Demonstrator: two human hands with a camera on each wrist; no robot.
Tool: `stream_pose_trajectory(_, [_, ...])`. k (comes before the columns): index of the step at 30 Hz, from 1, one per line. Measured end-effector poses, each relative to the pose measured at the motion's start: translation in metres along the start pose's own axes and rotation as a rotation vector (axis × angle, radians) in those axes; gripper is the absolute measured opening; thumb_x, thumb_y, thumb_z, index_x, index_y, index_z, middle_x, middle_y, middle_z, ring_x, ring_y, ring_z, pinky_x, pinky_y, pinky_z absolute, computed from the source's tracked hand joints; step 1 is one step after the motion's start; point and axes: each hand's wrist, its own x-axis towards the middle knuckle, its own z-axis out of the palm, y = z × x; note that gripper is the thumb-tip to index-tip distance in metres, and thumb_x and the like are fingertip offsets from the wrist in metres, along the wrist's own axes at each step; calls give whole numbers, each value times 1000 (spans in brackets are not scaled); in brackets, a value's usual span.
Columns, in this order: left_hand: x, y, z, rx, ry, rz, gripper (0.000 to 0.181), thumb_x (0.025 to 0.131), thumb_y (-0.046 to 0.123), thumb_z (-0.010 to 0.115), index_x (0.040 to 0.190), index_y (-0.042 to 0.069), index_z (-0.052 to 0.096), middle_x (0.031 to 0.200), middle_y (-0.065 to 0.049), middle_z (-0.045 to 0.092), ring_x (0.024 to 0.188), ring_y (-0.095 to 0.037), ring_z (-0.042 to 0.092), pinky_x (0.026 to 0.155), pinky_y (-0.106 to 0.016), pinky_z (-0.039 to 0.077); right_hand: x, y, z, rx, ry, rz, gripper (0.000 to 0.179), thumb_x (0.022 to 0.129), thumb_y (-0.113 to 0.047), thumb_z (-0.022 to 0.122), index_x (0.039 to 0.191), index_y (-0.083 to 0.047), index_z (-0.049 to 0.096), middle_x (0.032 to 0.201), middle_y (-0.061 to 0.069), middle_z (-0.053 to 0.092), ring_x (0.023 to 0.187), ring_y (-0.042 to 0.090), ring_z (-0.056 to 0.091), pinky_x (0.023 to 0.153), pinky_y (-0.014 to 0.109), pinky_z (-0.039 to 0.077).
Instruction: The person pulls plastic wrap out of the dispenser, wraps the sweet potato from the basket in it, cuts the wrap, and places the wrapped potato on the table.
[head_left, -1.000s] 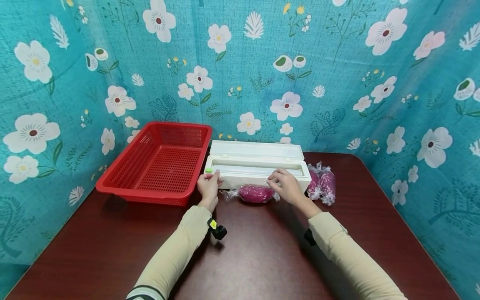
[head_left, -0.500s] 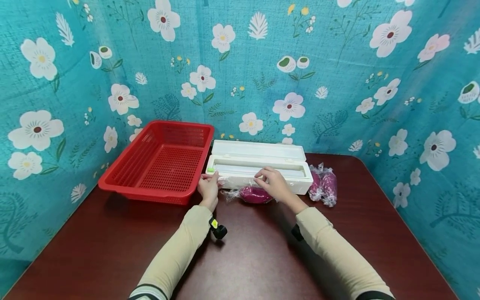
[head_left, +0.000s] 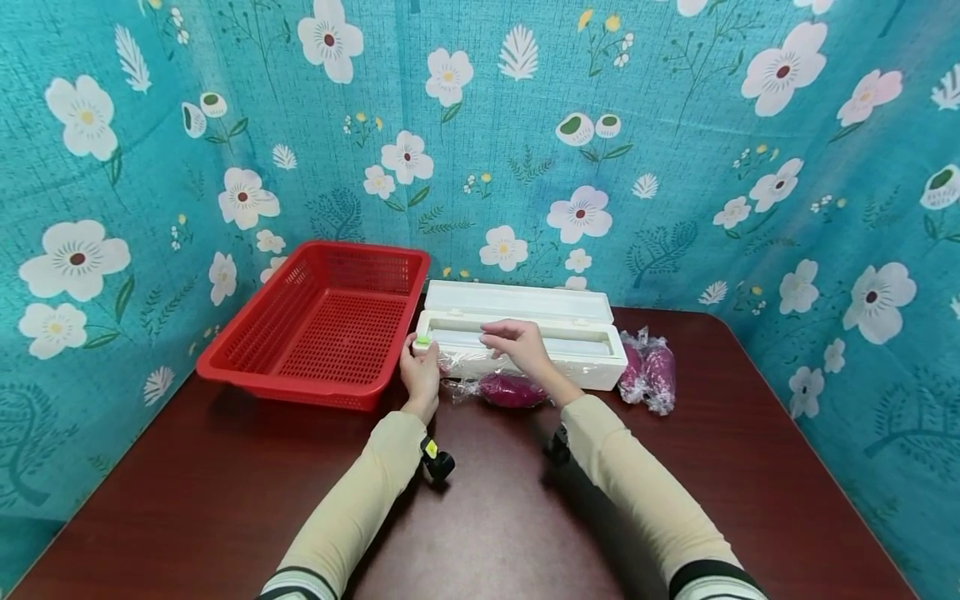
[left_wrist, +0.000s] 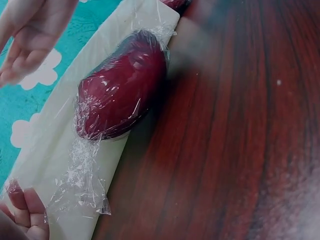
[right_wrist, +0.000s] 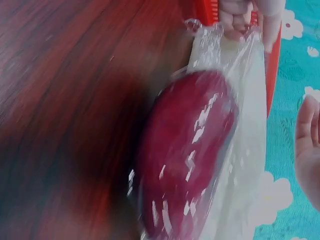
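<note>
A white cling film dispenser (head_left: 592, 372) lies with its lid (head_left: 517, 300) tipped back, a pale roll inside. My left hand (head_left: 422, 377) grips its left end, thumb by the green slider (head_left: 423, 341). Over the dispenser's middle, my right hand (head_left: 525, 348) hovers with fingers loosely bent and nothing visible between them. Clear film hangs across the dispenser's front. Against that front lies a reddish-purple oblong, like a sweet potato (head_left: 512, 391), wrapped in film with a twisted end. Both wrist views show this wrapped sweet potato (left_wrist: 125, 85) up close.
A red plastic basket (head_left: 300, 388) stands left of the dispenser, close to my left hand. Two more film-wrapped purple oblongs (head_left: 658, 375) lie at its right end. Behind the dark wooden table (head_left: 480, 517) hangs a floral turquoise cloth (head_left: 480, 192).
My right hand has moved left along the dispenser and lifted, its fingers loosening. My left hand has shifted slightly up around the dispenser's left end. The wrapped sweet potato stays in place.
</note>
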Motion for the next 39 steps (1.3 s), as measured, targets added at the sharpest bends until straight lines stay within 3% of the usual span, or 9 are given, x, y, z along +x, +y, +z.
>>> stream_pose_trajectory(7, [2,-4,-1,-48,-76,-19,49,86,9,59,131,7,40,57,1,44,44,-6,43,42,-19,40,13,-9,24,-93,-11,-61,21,81,6,60,99,16,60,95,32,59,78,40,58,65,33,50])
stream_pose_trajectory(13, [3,8,-4,-191,-178,-181,62,88,7,55,140,7,23,56,-4,48,42,-9,51,47,-26,48,33,11,42,-198,-1,-130,20,78,0,66,94,12,64,91,22,63,79,28,60,66,26,49])
stream_pose_trajectory(17, [1,20,-6,-133,-178,-262,63,88,-1,51,142,9,20,62,-5,49,45,-11,51,53,-30,49,41,26,56,-289,-28,-145,21,77,-5,68,95,7,67,93,16,63,81,24,60,68,25,49])
stream_pose_trajectory(20, [5,17,-6,-106,-177,-282,65,85,-8,47,142,11,22,70,-9,53,47,-14,52,56,-32,50,42,31,66,-350,-44,-149,21,77,-6,68,95,4,68,98,16,61,79,24,59,68,26,48])
stream_pose_trajectory(22, [12,9,-7,-144,-205,-270,65,82,-11,44,140,9,25,76,-11,56,48,-17,54,56,-33,51,42,33,71,-397,-49,-158,20,77,-7,69,95,2,68,100,17,60,78,24,59,69,27,48])
stream_pose_trajectory(26, [52,-51,-8,-258,-260,-231,56,79,-8,49,131,7,35,77,-12,59,50,-22,58,50,-34,50,44,35,80,-486,-63,-173,19,78,-9,68,95,1,69,99,15,60,80,23,57,72,29,46])
stream_pose_trajectory(29, [88,-104,-5,-267,-239,-210,48,79,-3,55,124,11,42,77,-13,60,51,-25,59,50,-36,50,46,35,84,-524,-71,-182,18,79,-10,67,94,0,70,97,13,59,81,22,56,71,30,45])
stream_pose_trajectory(33, [104,-122,-5,-262,-212,-210,43,79,1,59,118,16,48,72,-14,61,53,-25,60,51,-38,51,48,35,88,-553,-55,-176,16,79,-11,67,92,-1,70,95,10,58,79,21,55,69,29,44])
stream_pose_trajectory(39, [109,-129,-6,-328,-212,-254,50,79,-2,58,123,19,48,65,-9,58,52,-21,58,50,-38,49,48,35,94,-585,-25,-138,13,79,-13,68,87,-4,72,91,7,59,84,21,56,71,30,44])
